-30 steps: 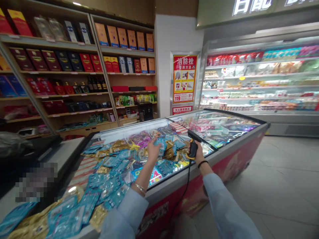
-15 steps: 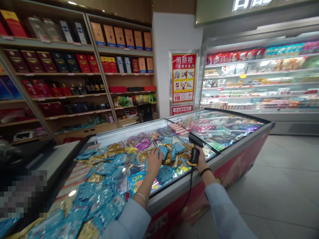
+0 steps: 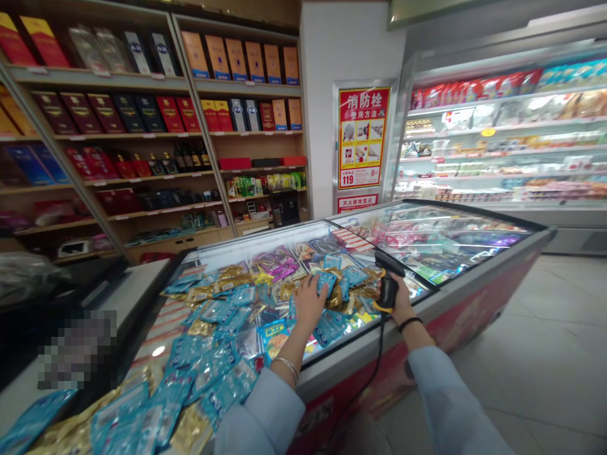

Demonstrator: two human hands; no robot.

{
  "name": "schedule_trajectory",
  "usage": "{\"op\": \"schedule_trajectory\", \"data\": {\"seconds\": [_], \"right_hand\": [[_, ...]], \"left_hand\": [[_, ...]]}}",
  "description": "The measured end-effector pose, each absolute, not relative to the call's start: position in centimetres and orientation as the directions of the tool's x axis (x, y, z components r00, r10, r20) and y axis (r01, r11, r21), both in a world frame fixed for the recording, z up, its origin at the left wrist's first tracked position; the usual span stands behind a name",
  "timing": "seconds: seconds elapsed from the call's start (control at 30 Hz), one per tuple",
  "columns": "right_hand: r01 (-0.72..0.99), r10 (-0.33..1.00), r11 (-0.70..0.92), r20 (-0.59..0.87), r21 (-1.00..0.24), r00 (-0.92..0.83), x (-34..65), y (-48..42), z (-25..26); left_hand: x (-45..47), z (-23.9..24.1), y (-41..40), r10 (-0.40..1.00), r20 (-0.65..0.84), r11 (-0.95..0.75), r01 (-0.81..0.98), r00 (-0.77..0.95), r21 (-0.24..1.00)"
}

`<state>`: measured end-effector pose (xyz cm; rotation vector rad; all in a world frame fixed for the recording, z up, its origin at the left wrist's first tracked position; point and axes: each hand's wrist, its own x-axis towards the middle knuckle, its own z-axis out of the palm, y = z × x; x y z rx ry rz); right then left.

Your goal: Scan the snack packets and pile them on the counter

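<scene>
My left hand (image 3: pixel 310 302) reaches over the glass top of the chest freezer. Its thumb and fingers are on a small blue packet (image 3: pixel 327 282) amid a loose pile; the fingertips are partly hidden. My right hand (image 3: pixel 402 302) is wrapped round the black grip of a handheld barcode scanner (image 3: pixel 388 291), held upright over the freezer's near edge. Its cable (image 3: pixel 380 354) hangs down in front of the freezer. Gold packets (image 3: pixel 353 302) lie between the two hands. More blue packets (image 3: pixel 213 366) are heaped to the left, overlapping with gold ones.
The chest freezer's near rim (image 3: pixel 441 292) runs in front of me, with frozen goods under its glass. Left stands a pale counter (image 3: pixel 142 278) with dark equipment. Shelves of boxed bottles (image 3: pixel 85 114) line the back wall. A lit open fridge (image 3: pixel 497 151) stands at right, beyond tiled floor.
The view has shifted, so the whole scene sits farther right and the shelving slightly higher. Both hands keep about the same places over the packets, and the scanner stays in my right hand.
</scene>
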<state>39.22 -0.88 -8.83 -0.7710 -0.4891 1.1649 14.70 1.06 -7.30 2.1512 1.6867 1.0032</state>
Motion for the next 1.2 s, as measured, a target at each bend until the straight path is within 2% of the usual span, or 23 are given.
{"op": "schedule_trajectory", "data": {"seconds": [0.37, 0.73, 0.87, 1.0, 1.2], "right_hand": [[-0.656, 0.947, 0.184, -0.048, -0.732, 0.319, 39.6, -0.9, -9.1], [-0.593, 0.931, 0.220, -0.014, -0.775, 0.364, 39.5, -1.7, -9.0], [-0.544, 0.919, 0.255, 0.025, -0.799, 0.393, 38.5, -2.6, -7.7], [-0.493, 0.919, 0.302, 0.111, -0.816, 0.378, 35.3, -3.0, -4.3], [-0.487, 0.945, 0.326, 0.284, -0.810, 0.161, 25.2, -1.5, 1.1]], "left_hand": [[13.3, -7.5, 2.5, 0.916, 0.396, -0.239, 0.697, -0.069, 0.676], [13.2, -6.8, 1.8, 0.924, 0.370, -0.227, 0.644, -0.094, 0.730], [12.7, -4.8, 0.4, 0.908, 0.387, -0.247, 0.540, -0.161, 0.804], [10.3, -0.8, -1.1, 0.847, 0.502, -0.387, 0.445, -0.175, 0.808], [0.8, 4.7, -2.0, 0.722, 0.607, -0.447, 0.446, -0.332, 0.776]]}}
